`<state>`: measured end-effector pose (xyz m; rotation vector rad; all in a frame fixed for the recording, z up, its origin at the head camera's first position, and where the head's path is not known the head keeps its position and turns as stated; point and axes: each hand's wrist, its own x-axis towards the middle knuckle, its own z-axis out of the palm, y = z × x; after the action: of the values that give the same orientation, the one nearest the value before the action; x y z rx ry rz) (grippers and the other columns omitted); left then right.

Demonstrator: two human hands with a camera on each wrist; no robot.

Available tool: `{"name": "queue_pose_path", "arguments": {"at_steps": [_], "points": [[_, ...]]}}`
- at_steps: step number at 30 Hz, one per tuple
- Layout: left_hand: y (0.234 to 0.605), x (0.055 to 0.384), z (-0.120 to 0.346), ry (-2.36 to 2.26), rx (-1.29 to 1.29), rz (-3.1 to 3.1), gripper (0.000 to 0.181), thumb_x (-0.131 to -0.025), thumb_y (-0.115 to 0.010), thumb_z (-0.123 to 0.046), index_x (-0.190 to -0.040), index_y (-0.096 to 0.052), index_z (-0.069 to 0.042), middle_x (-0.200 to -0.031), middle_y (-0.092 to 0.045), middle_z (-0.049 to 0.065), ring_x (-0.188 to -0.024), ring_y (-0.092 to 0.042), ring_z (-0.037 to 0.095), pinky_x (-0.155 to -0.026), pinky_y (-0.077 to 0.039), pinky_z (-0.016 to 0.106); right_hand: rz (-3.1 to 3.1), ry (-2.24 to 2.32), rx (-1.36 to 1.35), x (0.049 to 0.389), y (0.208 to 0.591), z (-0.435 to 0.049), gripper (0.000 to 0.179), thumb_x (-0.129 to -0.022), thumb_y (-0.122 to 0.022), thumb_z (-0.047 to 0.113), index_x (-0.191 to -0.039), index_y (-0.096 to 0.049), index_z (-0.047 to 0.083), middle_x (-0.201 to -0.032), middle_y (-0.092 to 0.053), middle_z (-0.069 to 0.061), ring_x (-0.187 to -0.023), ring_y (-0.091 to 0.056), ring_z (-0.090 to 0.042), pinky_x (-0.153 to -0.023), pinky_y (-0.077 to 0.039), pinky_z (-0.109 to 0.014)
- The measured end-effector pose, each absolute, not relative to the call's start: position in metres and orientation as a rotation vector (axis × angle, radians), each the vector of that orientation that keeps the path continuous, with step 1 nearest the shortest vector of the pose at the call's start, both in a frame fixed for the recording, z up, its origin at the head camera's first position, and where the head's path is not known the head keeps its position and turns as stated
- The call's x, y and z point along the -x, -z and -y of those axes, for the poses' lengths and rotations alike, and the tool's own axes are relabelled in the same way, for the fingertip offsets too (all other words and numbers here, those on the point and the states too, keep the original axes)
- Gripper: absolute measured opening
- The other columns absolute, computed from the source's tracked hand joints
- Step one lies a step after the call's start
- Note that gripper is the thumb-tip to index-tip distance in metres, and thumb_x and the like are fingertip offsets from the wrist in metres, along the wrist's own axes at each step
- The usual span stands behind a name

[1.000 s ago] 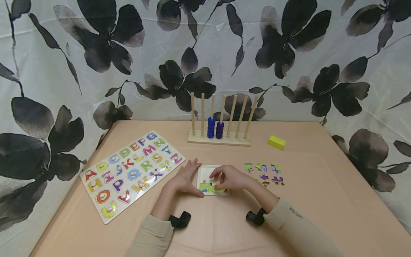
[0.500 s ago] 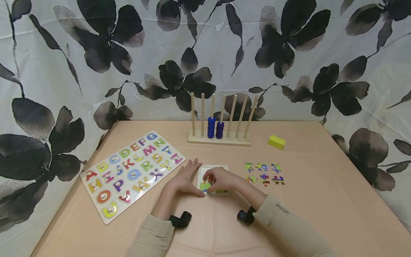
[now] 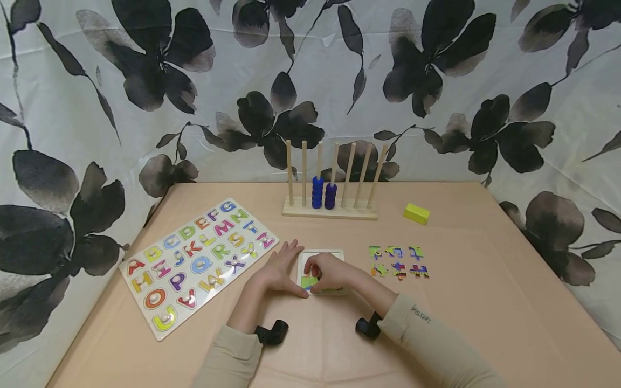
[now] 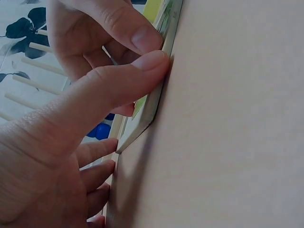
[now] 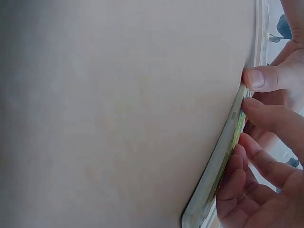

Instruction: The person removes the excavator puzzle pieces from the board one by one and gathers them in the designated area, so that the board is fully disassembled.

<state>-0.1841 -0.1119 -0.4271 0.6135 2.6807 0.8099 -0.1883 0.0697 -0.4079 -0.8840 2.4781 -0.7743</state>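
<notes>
A small white puzzle tray (image 3: 321, 251) lies on the table, with green picture pieces (image 3: 306, 282) along its near side. My left hand (image 3: 278, 270) rests at its left, the straight thumb against the near edge and the fingers spread along the left side. Over the tray, my right hand (image 3: 331, 272) has its thumb and forefinger down on a green puzzle piece near the front edge, pinching it; the remaining fingers curl in. The right wrist view shows the right thumb (image 5: 252, 105) close beside the left thumb (image 5: 259, 80). Most of the pinched piece is hidden.
Several loose puzzle pieces (image 3: 399, 268) lie right of the tray. An alphabet board (image 3: 160, 289) with knobbed letters sits at the left. Behind stand a wooden peg abacus (image 3: 330, 212) with blue beads and, to the right, a yellow block (image 3: 416, 213).
My right hand has moved left across the tray, towards the left thumb, and settled over the lower left pieces. The left hand stays put.
</notes>
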Motion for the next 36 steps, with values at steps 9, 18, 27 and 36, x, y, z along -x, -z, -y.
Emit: {"name": "queue_pose_path", "arguments": {"at_steps": [9, 18, 27, 36], "points": [[0.4281, 0.1832, 0.1135, -0.819, -0.601, -2.673, 0.107, -0.057, -0.085, -0.042, -0.141, -0.030, -0.004, -0.150, -0.016, 0.017, -0.138, -0.007, 0.034, -0.108, -0.007, 0.054, -2.460, 0.785, 0.917, 0.1893, 0.4096, -0.0663, 0.029, -0.069, -0.078, 0.007, -0.092, -0.059, 0.006, -0.077, -0.053, -0.003, -0.069, -0.046, -0.013, -0.061, -0.040, -0.023], [0.4283, 0.1836, 0.1130, -0.811, -0.596, -2.674, 0.106, -0.057, -0.084, -0.042, -0.141, -0.030, -0.005, -0.150, -0.015, 0.016, -0.138, -0.006, 0.033, -0.109, -0.006, 0.054, -2.434, 0.853, 0.939, 0.1904, 0.4125, -0.0689, 0.033, -0.069, -0.078, 0.004, -0.095, -0.058, 0.005, -0.078, -0.054, -0.004, -0.066, -0.046, -0.011, -0.059, -0.041, -0.022], [0.4283, 0.1837, 0.1124, -0.805, -0.611, -2.673, 0.107, -0.057, -0.085, -0.041, -0.141, -0.030, -0.004, -0.150, -0.015, 0.017, -0.138, -0.007, 0.034, -0.109, -0.006, 0.054, -2.435, 0.948, 0.899, 0.1896, 0.4133, -0.0703, 0.033, -0.066, -0.079, 0.002, -0.092, -0.060, 0.004, -0.074, -0.055, -0.006, -0.066, -0.048, -0.013, -0.058, -0.041, -0.021], [0.4273, 0.1844, 0.1126, -0.789, -0.612, -2.679, 0.106, -0.058, -0.084, -0.043, -0.141, -0.029, -0.005, -0.150, -0.015, 0.017, -0.138, -0.007, 0.034, -0.109, -0.007, 0.054, -2.464, 0.943, 0.908, 0.1911, 0.4131, -0.0683, 0.032, -0.062, -0.082, 0.003, -0.088, -0.063, 0.004, -0.070, -0.053, -0.002, -0.063, -0.046, -0.009, -0.055, -0.041, -0.018]]}}
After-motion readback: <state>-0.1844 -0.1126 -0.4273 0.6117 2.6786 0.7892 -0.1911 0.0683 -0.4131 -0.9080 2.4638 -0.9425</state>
